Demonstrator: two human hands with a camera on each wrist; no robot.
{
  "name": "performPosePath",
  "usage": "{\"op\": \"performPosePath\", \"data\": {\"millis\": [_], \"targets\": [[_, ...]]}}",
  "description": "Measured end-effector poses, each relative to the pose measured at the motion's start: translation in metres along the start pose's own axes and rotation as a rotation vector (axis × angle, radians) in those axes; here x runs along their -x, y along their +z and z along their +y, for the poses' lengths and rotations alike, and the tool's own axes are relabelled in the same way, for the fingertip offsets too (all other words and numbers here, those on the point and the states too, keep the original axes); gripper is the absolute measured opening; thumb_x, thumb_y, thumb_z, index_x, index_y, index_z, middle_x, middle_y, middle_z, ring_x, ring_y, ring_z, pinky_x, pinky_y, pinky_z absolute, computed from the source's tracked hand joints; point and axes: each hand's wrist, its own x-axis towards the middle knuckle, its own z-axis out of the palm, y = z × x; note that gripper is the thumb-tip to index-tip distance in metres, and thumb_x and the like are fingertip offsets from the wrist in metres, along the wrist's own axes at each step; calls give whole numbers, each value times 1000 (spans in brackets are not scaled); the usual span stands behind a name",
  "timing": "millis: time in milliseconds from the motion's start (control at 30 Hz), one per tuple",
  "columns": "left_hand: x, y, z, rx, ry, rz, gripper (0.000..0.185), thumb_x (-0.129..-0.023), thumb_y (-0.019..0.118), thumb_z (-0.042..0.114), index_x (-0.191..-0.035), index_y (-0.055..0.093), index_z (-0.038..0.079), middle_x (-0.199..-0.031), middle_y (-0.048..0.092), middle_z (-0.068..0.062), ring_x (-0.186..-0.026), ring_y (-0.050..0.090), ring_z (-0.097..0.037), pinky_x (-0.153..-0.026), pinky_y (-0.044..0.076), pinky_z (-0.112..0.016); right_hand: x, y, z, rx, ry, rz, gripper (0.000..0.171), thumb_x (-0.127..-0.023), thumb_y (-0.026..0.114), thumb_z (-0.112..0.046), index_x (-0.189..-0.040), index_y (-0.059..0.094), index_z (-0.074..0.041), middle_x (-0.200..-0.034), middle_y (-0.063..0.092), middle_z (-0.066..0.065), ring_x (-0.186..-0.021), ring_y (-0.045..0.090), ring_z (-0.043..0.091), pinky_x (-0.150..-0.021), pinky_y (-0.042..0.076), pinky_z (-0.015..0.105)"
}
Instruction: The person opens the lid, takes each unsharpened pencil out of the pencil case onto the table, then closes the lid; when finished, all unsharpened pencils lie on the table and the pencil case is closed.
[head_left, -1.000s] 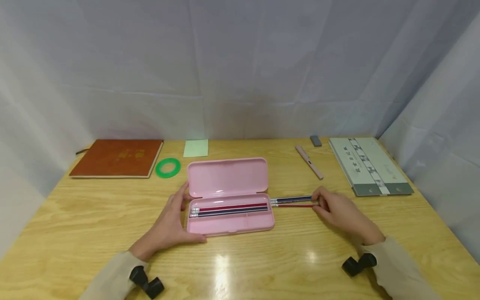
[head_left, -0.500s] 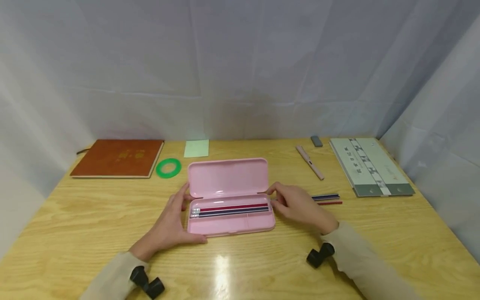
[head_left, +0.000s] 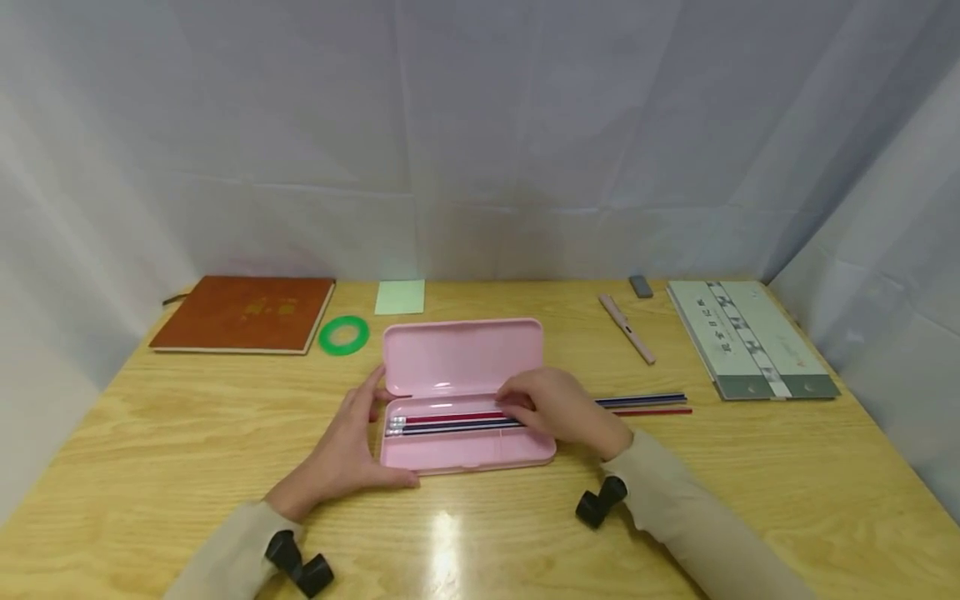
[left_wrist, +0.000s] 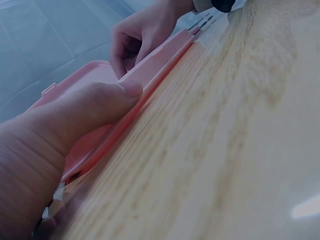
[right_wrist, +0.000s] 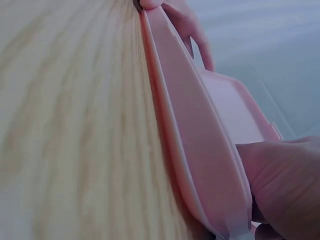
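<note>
A pink pencil case (head_left: 450, 454) lies with its lid up on the table. Several red and dark blue pencils (head_left: 450, 424) lie in its rear compartment, eraser ends to the left. My left hand (head_left: 348, 454) holds the case's left end, thumb (left_wrist: 107, 100) on the front wall and fingers round the side. Over the right part of the case, my right hand (head_left: 558, 408) has curled fingers reaching in at the pencils; its fingertips are hidden, so I cannot tell whether they pinch any. More dark blue and red pencils (head_left: 648, 402) lie on the table to the right, partly behind that hand.
A brown notebook (head_left: 243, 315), a green tape ring (head_left: 344, 335) and pale green sticky notes (head_left: 400, 297) lie at the back left. At the back right are a pink pen (head_left: 627, 328), a grey eraser (head_left: 641, 287) and a pale green book (head_left: 750, 337).
My right hand has moved left from the loose pencils, past the case's right end, to the pencils inside. The loose pencils stay on the table. My left hand keeps its place on the case.
</note>
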Motion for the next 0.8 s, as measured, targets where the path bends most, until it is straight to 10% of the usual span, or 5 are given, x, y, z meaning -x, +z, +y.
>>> {"op": "performPosePath", "data": {"millis": [800], "targets": [[-1, 0, 2, -8, -4, -4, 141, -47, 93, 50, -154, 11, 10, -123, 52, -7, -107, 47, -21, -88, 48, -41, -12, 4, -16, 136, -9, 46, 8, -87, 70, -18, -89, 74, -11, -79, 70, -2, -66, 59, 7, -64, 51, 23]]}}
